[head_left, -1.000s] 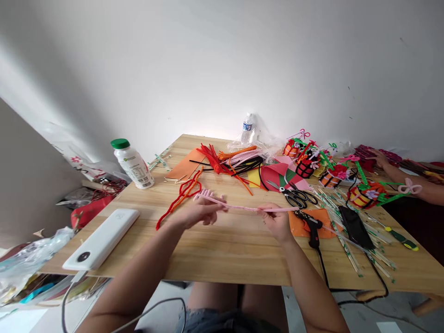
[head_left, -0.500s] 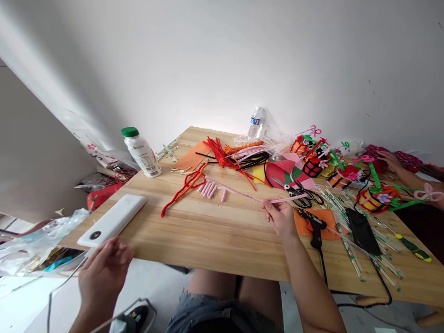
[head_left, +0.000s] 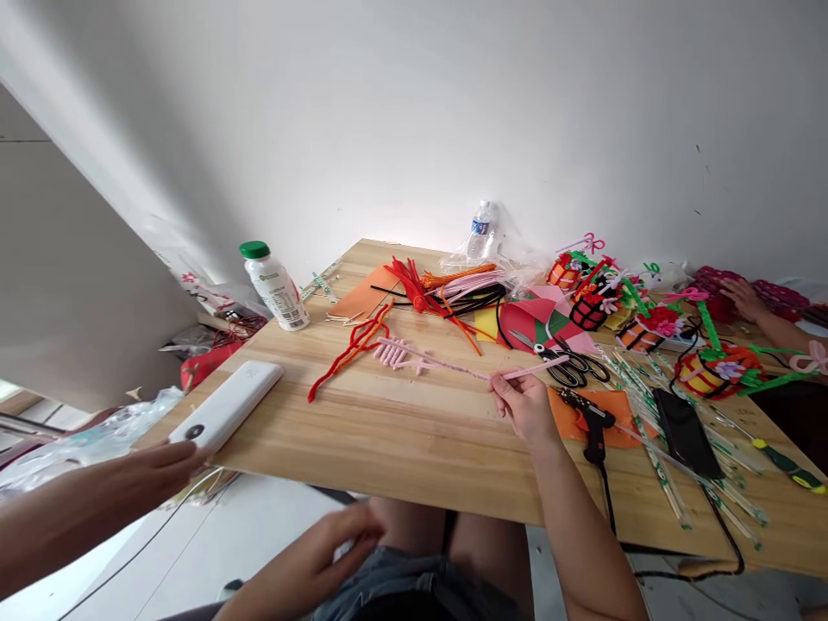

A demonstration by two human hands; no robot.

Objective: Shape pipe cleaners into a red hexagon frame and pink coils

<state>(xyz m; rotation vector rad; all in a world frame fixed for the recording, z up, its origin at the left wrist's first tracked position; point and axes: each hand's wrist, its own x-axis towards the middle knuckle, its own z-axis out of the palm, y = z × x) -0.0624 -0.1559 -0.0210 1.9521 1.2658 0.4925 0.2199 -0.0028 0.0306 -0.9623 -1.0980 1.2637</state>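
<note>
My right hand (head_left: 521, 401) pinches a long pink pipe cleaner (head_left: 446, 366) above the middle of the table. Part of the strand left of my fingers looks twisted, and a straight end sticks out to the right. Below the front table edge, over my lap, my left hand (head_left: 340, 539) is blurred, its thumb apart from loosely bent fingers and nothing visible in it. Short coiled pink pieces (head_left: 392, 354) lie under the strand's far end, beside red and orange pipe cleaners (head_left: 353, 349). Another person's hand (head_left: 178, 461) reaches in from the left, at the white power bank (head_left: 236, 397).
Scissors (head_left: 562, 362), a glue gun (head_left: 592, 423), a phone (head_left: 686, 431) and a screwdriver (head_left: 789, 464) lie right. Flower baskets (head_left: 647, 328) stand behind them. Bundled pipe cleaners (head_left: 414, 289), a white bottle (head_left: 278, 289) and a water bottle (head_left: 479, 233) are farther back. Another hand (head_left: 743, 297) rests far right.
My left hand has moved right, from beside the power bank to over my lap. Another person's arm has entered from the left. My right hand still holds the pink pipe cleaner.
</note>
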